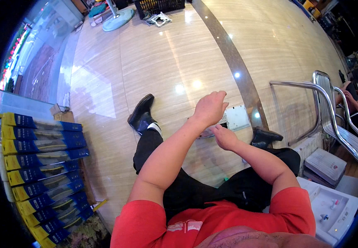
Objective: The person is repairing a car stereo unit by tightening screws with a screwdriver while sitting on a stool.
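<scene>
On the tiled floor between my boots lies a flat, pale metal casing (pixel 237 117), with a dark opening and slotted parts along its left side. My left hand (pixel 211 109) is above its left end, back of the hand up and fingers curled. Just below and to the right, my right hand (pixel 226 138) comes in close to the casing's near edge, its fingers bent inward and pressed together. Whatever either hand grips is hidden behind the fingers. My forearms cover part of the casing's left side.
Blue and yellow packages (pixel 42 144) hang in a rack at the left. A metal-framed chair (pixel 332 111) stands at the right, with another person beside it. Nearer are a stack of boxes (pixel 325 163) and a white appliance (pixel 332 206). A black crate (pixel 160 5) sits far ahead.
</scene>
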{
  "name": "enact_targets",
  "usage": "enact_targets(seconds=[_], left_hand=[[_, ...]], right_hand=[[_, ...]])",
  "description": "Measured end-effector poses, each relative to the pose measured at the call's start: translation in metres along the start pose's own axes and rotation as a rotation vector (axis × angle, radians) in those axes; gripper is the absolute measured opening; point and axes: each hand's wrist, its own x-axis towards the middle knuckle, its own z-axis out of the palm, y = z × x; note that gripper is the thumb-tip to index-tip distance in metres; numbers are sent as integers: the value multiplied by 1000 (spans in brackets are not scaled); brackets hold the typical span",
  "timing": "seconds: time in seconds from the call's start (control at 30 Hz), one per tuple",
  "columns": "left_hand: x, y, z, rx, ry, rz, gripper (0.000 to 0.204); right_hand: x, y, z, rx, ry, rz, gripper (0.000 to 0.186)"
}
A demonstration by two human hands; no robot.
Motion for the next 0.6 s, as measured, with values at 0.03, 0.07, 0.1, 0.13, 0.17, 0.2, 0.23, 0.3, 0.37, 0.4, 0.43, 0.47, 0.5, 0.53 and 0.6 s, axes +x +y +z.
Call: enact_targets(seconds=[0.03,0.07,0.1,0.13,0.17,0.2,0.23,0.3,0.37,0.4,0.43,0.47,0.5,0.53,0.6], left_hand=[[0,2,-1,0,-26,-24,36],[0,2,-1,0,-26,-24,36],[0,2,-1,1,-26,-24,36],[-1,2,-1,2,-25,-25,36],[-1,3,-2,3,-28,-24,36],[-2,4,-3,3,-30,-23,36],[-2,5,-4,4,-33,-22,36],[-2,2,-2,9,-23,-2,37],[-1,1,0,13,-17,10,37],[-1,1,1,14,-17,12,37],[0,1,1,15,-16,15,37],[-1,1,1,20,-18,14,37],[-1,1,1,25,-19,14,36],[-1,1,0,29,-21,14,36],[-1,3,-1,24,-33,-3,36]], right_hand=[[1,1,0,-16,-21,19,24],[2,0,-1,-31,-41,34,25],[3,0,-1,-42,-46,44,25],[4,1,-1,-54,-50,53,25],[4,0,-1,-64,-56,63,25],[4,0,-1,-49,-40,63,25],[4,0,-1,-34,-23,64,25],[3,0,1,-7,27,32,26],[0,2,6,19,94,-30,27],[0,4,9,3,83,-12,28],[2,7,10,-14,73,7,28],[4,6,9,-27,60,22,29],[6,6,8,-46,28,53,29],[7,7,5,-66,-5,84,29],[8,9,4,-76,-29,123,29]])
